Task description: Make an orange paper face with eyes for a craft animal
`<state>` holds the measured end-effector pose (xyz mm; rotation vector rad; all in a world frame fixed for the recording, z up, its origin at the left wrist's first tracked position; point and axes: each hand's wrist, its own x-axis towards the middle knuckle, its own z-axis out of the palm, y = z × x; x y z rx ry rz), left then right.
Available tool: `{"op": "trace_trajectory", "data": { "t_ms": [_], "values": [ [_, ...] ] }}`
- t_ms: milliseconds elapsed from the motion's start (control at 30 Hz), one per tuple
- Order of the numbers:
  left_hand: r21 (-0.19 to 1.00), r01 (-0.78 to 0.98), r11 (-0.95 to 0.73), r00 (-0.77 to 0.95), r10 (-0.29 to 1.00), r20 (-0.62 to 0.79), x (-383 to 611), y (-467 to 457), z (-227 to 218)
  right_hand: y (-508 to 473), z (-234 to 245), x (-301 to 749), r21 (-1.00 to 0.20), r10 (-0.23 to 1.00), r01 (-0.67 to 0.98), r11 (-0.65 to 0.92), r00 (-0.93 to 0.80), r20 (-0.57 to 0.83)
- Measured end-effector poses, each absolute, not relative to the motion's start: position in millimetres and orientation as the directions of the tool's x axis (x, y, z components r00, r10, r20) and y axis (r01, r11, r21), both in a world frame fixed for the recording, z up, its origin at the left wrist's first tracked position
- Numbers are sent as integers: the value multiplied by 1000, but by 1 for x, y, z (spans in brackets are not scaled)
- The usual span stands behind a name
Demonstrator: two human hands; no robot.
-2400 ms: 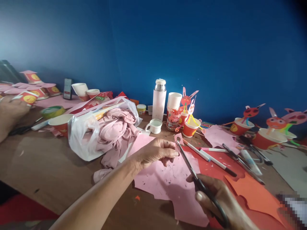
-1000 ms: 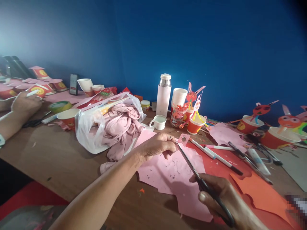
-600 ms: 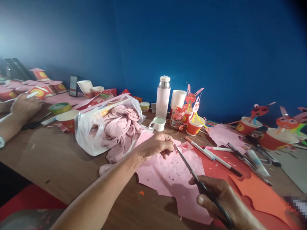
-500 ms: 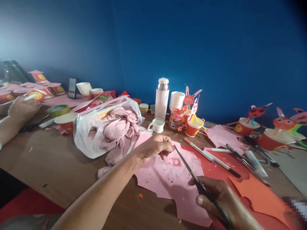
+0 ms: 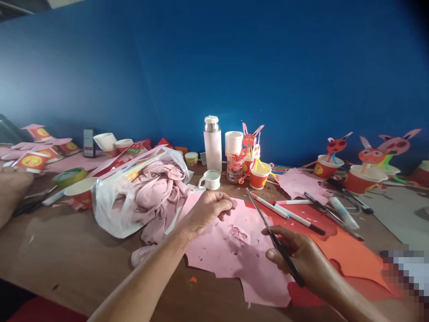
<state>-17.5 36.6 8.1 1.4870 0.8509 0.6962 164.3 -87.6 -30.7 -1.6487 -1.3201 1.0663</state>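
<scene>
2 hands are working over the pink sheet [image 5: 264, 286], prob mid-trim. L hand [image 5: 212, 208] is pinching a small pink bit [image 5: 235, 203] btwn thumb + fingers, above the sheet's far part; fingers are hiding most of it. R hand [image 5: 303, 257] is gripping the scissors [image 5: 275, 239] by the black handles; blades are looking closed or nearly so, can't confirm from this angle. Pink offcut [image 5: 240, 233] w/ an open middle is lying on the sheet, btwn both hands, so IMO rough cut is done and the step is now edge cleanup or checking. Next move, if more trimming's needed: calls for opening the blades, bringing them over to the L hand, turning the bit against them, fingertips clear. Orientation: scissors' long axis is running diag, near-right to far-left; tips are pointing fwd + a bit left, passing right of the bit w/o touching, ending just beside the orange-ended marker [image 5: 269, 205]. Bit's visible edge is facing right, twd the blades; looks roundish, long axis unclear
</scene>
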Motion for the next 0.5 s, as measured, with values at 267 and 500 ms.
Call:
{"op": "trace_trajectory", "data": {
  "t_ms": [267,500],
  "values": [
    [981,187,-55,556,829,-59,-11,29,8,-87,-23,178,-888,984,460,7,156,89],
    [927,329,-178,609,790,-65,-5,16,14,-96,2,197,-821,979,568,-56,194,68]
  ]
}}
